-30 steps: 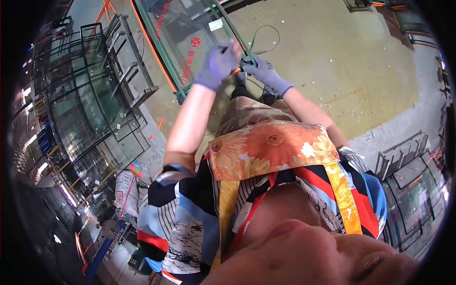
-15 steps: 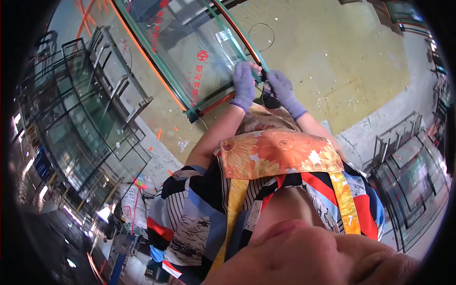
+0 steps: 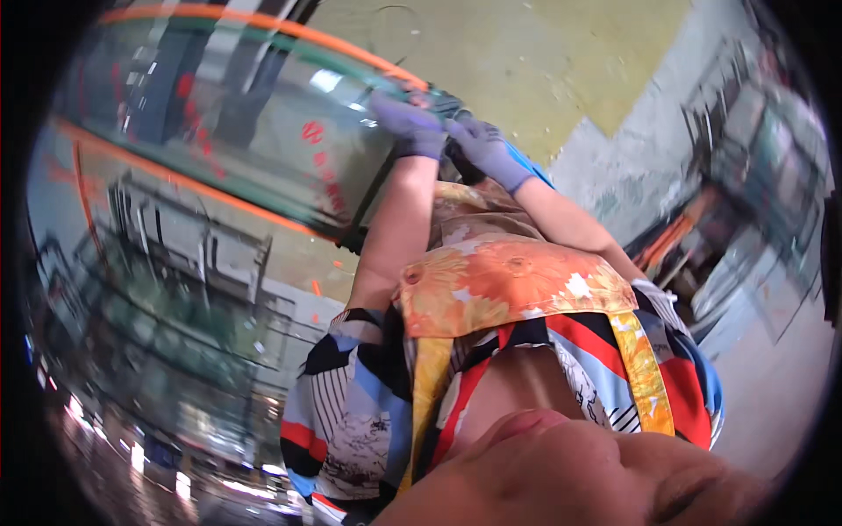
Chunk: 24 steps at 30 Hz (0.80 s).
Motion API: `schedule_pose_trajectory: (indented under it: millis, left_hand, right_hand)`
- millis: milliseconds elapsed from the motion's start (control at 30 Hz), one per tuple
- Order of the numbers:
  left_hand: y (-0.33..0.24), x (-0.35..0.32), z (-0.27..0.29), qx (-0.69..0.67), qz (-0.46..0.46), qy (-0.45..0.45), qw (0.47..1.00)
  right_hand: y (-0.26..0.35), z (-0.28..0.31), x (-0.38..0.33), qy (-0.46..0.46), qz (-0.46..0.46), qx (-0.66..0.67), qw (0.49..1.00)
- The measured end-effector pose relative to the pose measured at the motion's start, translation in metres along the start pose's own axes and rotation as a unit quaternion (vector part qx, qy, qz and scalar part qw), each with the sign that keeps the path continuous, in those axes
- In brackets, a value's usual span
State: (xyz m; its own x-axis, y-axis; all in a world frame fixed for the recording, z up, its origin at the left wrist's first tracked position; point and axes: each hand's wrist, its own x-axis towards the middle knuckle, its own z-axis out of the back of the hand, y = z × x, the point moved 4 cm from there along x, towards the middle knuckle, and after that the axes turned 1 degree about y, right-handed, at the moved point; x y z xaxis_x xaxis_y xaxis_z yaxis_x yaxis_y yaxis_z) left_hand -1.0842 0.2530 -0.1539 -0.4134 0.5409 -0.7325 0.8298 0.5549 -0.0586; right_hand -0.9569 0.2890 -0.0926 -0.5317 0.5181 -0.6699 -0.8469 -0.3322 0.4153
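A large glass panel (image 3: 263, 145) with red printed marks and orange strips along its long edges stretches from the upper left toward my body. At its near right corner is my left hand (image 3: 409, 127) in a purple glove, fingers bent over the edge by the orange strip (image 3: 351, 54); motion smears them. My right hand (image 3: 484, 151), also gloved, is closed close beside it, at the same corner. A dark object (image 3: 462, 165) shows under the right hand; its kind is hidden. Something blue (image 3: 530, 165) lies behind my right wrist.
Stacked glass panes on racks (image 3: 175, 280) fill the left side, blurred. More panes (image 3: 772, 167) stand in a rack at the far right, near a dark bin-like shape with orange pieces (image 3: 680, 232). Small orange scraps (image 3: 317, 287) lie on the floor.
The view has turned, so the panel now runs more to the left and the right-hand rack sits higher. Both hands stay together at the panel's corner, shifted left. The blue thing has come into view.
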Motion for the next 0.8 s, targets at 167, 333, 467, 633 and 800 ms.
schedule_pose_trajectory:
  millis: [167, 333, 467, 633, 800]
  left_hand:
    - [-0.007, -0.013, -0.019, 0.284, -0.027, -0.108, 0.952]
    - [-0.048, 0.076, 0.024, 0.429, 0.008, 0.075, 0.9]
    - [-0.046, 0.072, 0.0, 0.445, -0.035, -0.078, 0.892]
    - [-0.152, 0.108, -0.061, 0.489, -0.085, -0.117, 0.861]
    - [-0.202, 0.134, -0.05, 0.463, -0.08, -0.127, 0.873]
  right_hand:
    - [-0.017, 0.001, -0.047, -0.156, 0.018, 0.111, 0.981]
    - [-0.146, -0.048, -0.147, -0.216, -0.157, 0.276, 0.923]
    - [-0.261, -0.123, -0.243, -0.25, -0.264, 0.343, 0.866]
    - [-0.227, -0.239, -0.266, -0.256, -0.495, 0.437, 0.707]
    - [-0.27, -0.291, -0.306, -0.218, -0.578, 0.356, 0.702]
